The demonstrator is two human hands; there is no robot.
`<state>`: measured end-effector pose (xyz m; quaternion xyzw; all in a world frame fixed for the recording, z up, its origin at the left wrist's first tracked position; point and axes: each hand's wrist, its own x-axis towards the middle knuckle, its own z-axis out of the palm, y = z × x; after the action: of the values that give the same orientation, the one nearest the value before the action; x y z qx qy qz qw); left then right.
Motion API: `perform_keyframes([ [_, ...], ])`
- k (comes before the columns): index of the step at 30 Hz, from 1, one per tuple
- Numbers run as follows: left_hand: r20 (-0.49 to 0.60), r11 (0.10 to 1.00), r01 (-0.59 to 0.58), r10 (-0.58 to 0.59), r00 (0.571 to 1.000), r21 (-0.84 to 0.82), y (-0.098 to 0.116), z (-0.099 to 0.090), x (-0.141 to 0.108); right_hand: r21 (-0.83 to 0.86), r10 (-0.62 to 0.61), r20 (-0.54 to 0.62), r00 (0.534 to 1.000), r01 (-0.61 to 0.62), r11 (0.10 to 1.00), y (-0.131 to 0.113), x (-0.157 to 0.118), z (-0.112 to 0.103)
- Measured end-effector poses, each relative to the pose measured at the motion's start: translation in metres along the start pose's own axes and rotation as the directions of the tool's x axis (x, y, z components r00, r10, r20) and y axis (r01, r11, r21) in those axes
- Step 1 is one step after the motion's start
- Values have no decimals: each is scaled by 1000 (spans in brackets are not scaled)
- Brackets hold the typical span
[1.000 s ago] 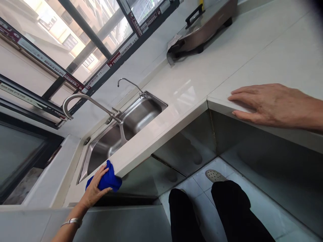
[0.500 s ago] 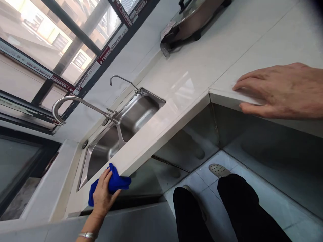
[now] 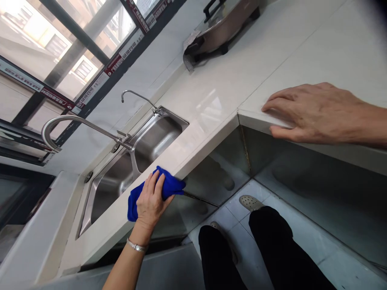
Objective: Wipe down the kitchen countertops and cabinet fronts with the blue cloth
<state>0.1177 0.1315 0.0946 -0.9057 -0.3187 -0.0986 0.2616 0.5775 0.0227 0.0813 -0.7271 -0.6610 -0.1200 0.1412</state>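
Observation:
My left hand (image 3: pixel 151 199) presses a crumpled blue cloth (image 3: pixel 173 186) against the front edge of the white countertop (image 3: pixel 208 133), beside the steel double sink (image 3: pixel 134 161). The cloth spreads out past both sides of the fingers and hangs a little over the edge. On the other side of the counter's inner corner, my right hand (image 3: pixel 305 112) rests on the counter's edge. Its fingers are stretched over the top, and the thumb lies apart along the front face. Nothing shows in that hand.
A tall curved faucet (image 3: pixel 87 121) and a smaller tap (image 3: pixel 139 96) rise behind the sink. An electric pan with a glass lid (image 3: pixel 225 30) stands farther back. Dark cabinet fronts (image 3: pixel 211 169) drop below the counter to the tiled floor (image 3: pixel 238 225).
My left hand has slid the blue cloth along the counter edge, up and to the right, toward the inner corner. My right hand stays on the edge as the view shifts slightly.

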Motion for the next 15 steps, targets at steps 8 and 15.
perform_keyframes([
  [8, 96, 989, 26, -13, 995, -142, 65, 5, 96, -20, -29, 14, 999, 30, 999, -3, -1, -9],
  [15, 147, 954, 9, 37, 988, -298, 96, 5, 163, 77, -41, -86, 995, 48, 996, 0, 1, -1],
])
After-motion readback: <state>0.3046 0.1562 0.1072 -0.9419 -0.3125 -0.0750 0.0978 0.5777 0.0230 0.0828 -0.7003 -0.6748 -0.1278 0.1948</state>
